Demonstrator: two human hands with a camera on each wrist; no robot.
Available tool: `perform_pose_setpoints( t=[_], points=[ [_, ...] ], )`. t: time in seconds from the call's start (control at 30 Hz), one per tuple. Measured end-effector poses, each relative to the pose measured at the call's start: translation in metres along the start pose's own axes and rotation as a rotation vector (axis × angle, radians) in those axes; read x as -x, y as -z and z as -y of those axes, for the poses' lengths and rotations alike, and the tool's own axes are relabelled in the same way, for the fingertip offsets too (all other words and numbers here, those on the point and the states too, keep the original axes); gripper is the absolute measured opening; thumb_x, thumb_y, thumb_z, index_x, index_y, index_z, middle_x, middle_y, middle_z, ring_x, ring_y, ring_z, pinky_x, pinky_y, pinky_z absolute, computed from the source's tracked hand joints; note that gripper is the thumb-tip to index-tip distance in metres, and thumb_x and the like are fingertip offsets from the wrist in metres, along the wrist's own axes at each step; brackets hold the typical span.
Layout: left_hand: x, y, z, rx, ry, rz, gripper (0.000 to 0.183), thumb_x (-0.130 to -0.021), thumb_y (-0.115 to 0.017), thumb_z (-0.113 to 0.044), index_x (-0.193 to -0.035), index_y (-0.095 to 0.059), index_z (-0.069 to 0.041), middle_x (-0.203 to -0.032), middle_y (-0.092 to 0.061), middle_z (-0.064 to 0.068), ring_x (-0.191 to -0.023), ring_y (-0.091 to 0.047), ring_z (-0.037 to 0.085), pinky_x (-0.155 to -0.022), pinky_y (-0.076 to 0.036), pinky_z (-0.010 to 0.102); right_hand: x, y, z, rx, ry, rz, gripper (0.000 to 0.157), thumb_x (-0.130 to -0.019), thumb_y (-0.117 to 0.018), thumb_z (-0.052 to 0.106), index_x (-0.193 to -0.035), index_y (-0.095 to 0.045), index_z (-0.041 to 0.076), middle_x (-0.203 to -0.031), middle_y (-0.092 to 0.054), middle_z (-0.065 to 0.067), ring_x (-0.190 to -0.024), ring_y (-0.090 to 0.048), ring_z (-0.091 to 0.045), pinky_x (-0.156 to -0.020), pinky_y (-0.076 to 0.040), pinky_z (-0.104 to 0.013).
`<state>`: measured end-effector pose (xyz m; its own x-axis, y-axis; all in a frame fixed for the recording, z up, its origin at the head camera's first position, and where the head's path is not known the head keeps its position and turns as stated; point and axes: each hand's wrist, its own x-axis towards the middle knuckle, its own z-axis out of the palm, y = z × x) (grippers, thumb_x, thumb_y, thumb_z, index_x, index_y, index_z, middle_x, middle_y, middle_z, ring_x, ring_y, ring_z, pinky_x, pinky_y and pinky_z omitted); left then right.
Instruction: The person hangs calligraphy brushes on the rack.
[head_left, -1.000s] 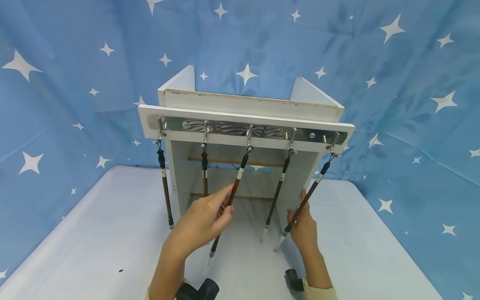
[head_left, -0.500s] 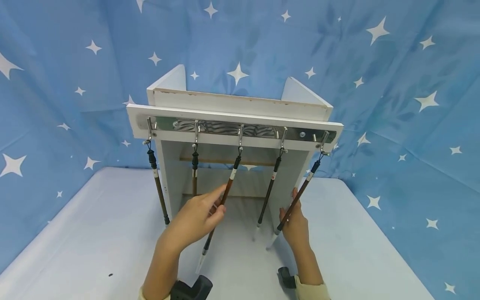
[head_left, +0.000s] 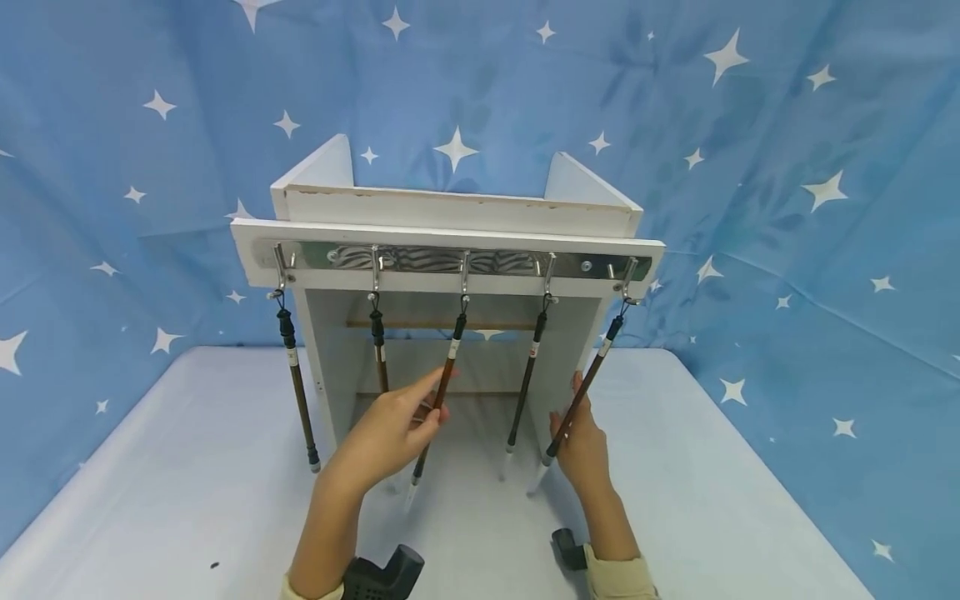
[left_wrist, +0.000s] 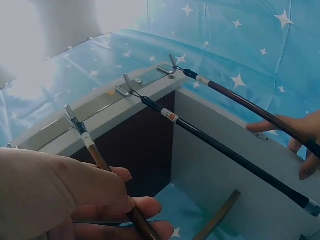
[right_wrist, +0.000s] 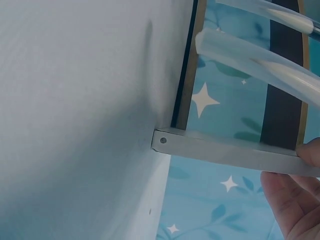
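Several calligraphy brushes hang by loops from metal hooks on a white wooden stand (head_left: 450, 232). My left hand (head_left: 386, 433) pinches the shaft of the middle calligraphy brush (head_left: 447, 367), which slants down toward me. In the left wrist view, its brown shaft (left_wrist: 101, 161) passes between thumb and fingers. My right hand (head_left: 585, 450) is behind the rightmost brush (head_left: 596, 362). The right wrist view shows its thumb and fingers on opposite faces of the stand's side panel (right_wrist: 215, 150), gripping the edge. Translucent caps (right_wrist: 245, 57) cover the brush tips there.
The stand is upright on a white-covered table (head_left: 720, 483). A blue star-patterned curtain (head_left: 750, 167) hangs behind it. Two brushes, the far left one (head_left: 300, 392) and its neighbour (head_left: 379, 350), hang beside my left hand. A dark speck (head_left: 215, 565) lies at front left.
The stand, brushes and both hands have shifted left in the head view. The middle brush leans slightly less. Both hands keep their hold.
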<state>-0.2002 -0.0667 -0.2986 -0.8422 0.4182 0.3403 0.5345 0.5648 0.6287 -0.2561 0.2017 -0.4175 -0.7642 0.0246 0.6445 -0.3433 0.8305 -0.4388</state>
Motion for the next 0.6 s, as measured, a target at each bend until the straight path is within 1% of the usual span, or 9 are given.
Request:
perform_pose_setpoints(
  t=[0.07, 0.1, 0.2, 0.27, 0.4, 0.47, 0.53, 0.6],
  points=[
    [-0.001, -0.002, 0.002, 0.016, 0.017, -0.004, 0.047, -0.090, -0.050, -0.005, -0.136, -0.038, -0.001, -0.094, -0.066, 0.005, -0.084, -0.064, 0.016, -0.068, -0.051, 0.024, 0.000, -0.002, 0.000, 0.000, 0.016, -0.001, 0.077, -0.084, -0.061, 0.004, -0.145, -0.014, 0.014, -0.082, -0.062, -0.021, -0.053, -0.062, -0.029, -0.049, -0.052, -0.037],
    [-0.003, -0.004, 0.004, 0.029, 0.024, -0.009, 0.044, -0.090, -0.050, -0.005, -0.134, -0.041, -0.002, -0.095, -0.066, 0.005, -0.086, -0.064, 0.016, -0.069, -0.052, 0.023, -0.001, -0.003, 0.000, 0.001, 0.025, -0.004, 0.077, -0.084, -0.061, 0.004, -0.145, -0.014, 0.014, -0.080, -0.062, -0.021, -0.053, -0.062, -0.029, -0.049, -0.052, -0.037],
    [-0.007, -0.012, 0.012, 0.073, 0.039, -0.035, 0.035, -0.089, -0.051, -0.004, -0.124, -0.048, -0.004, -0.096, -0.065, 0.005, -0.090, -0.063, 0.017, -0.070, -0.052, 0.022, -0.002, -0.005, 0.000, -0.002, 0.037, -0.011, 0.077, -0.084, -0.062, 0.004, -0.144, -0.016, 0.012, -0.083, -0.062, -0.021, -0.055, -0.063, -0.030, -0.049, -0.052, -0.037],
    [-0.010, -0.017, 0.017, 0.098, 0.051, -0.060, 0.029, -0.088, -0.051, -0.002, -0.118, -0.052, -0.005, -0.096, -0.063, 0.004, -0.092, -0.062, 0.017, -0.071, -0.052, 0.022, -0.004, -0.008, -0.002, -0.002, 0.048, -0.012, 0.075, -0.084, -0.062, 0.004, -0.144, -0.017, 0.010, -0.082, -0.062, -0.021, -0.055, -0.063, -0.030, -0.049, -0.052, -0.036],
    [-0.012, -0.027, 0.025, 0.126, 0.072, -0.113, 0.029, -0.087, -0.053, 0.002, -0.114, -0.054, -0.006, -0.093, -0.063, 0.002, -0.093, -0.062, 0.015, -0.078, -0.053, 0.024, -0.008, -0.012, -0.004, -0.010, 0.025, 0.027, 0.073, -0.085, -0.061, 0.005, -0.144, -0.017, 0.008, -0.084, -0.063, -0.023, -0.059, -0.065, -0.031, -0.051, -0.053, -0.036],
    [-0.013, -0.031, 0.029, 0.132, 0.079, -0.124, 0.029, -0.086, -0.054, 0.002, -0.114, -0.054, -0.006, -0.093, -0.063, 0.002, -0.093, -0.062, 0.016, -0.080, -0.053, 0.026, -0.010, -0.012, -0.004, -0.004, 0.005, 0.054, 0.074, -0.086, -0.061, 0.007, -0.145, -0.016, 0.010, -0.087, -0.063, -0.024, -0.060, -0.065, -0.031, -0.052, -0.053, -0.036],
    [-0.014, -0.035, 0.033, 0.105, 0.088, -0.114, 0.029, -0.086, -0.055, 0.002, -0.114, -0.054, -0.005, -0.094, -0.064, 0.004, -0.092, -0.063, 0.018, -0.080, -0.053, 0.028, -0.011, -0.010, -0.006, 0.003, -0.009, 0.076, 0.075, -0.086, -0.060, 0.008, -0.146, -0.015, 0.012, -0.091, -0.064, -0.024, -0.061, -0.065, -0.031, -0.052, -0.053, -0.037],
    [-0.011, -0.040, 0.041, 0.032, 0.100, -0.083, 0.030, -0.085, -0.057, 0.001, -0.115, -0.054, -0.003, -0.095, -0.064, 0.007, -0.090, -0.064, 0.019, -0.076, -0.054, 0.028, -0.010, -0.008, -0.009, 0.020, -0.007, 0.102, 0.075, -0.086, -0.060, 0.007, -0.146, -0.015, 0.015, -0.094, -0.065, -0.023, -0.062, -0.065, -0.030, -0.050, -0.052, -0.035]
  ],
)
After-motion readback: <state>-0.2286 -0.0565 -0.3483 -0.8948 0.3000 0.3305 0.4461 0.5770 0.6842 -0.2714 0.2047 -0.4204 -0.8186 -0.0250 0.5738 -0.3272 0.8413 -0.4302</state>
